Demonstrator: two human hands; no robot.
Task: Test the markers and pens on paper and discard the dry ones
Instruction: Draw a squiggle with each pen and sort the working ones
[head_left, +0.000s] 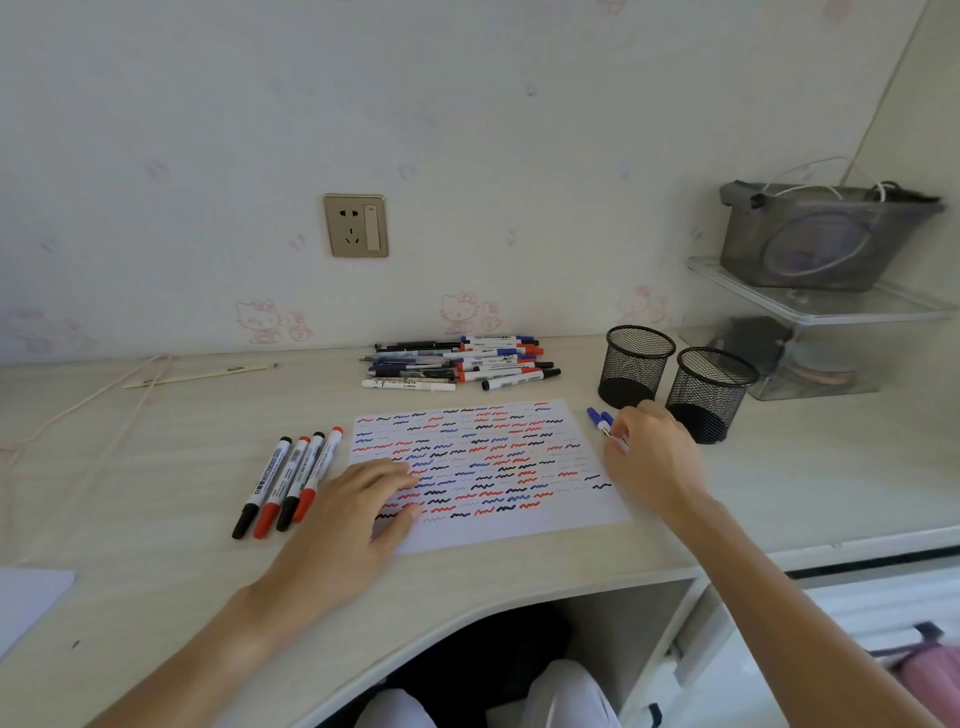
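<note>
A: While the left hand (363, 499) lies flat, fingers straight, on the paper (587, 499), the right hand (649, 452) pinches a blue marker (602, 423) just off the paper's right edge.

B: Risky imo. A second blue marker (593, 414) is touching it, near the mesh cups (636, 364), so tested and untested could get mixed up.
</note>
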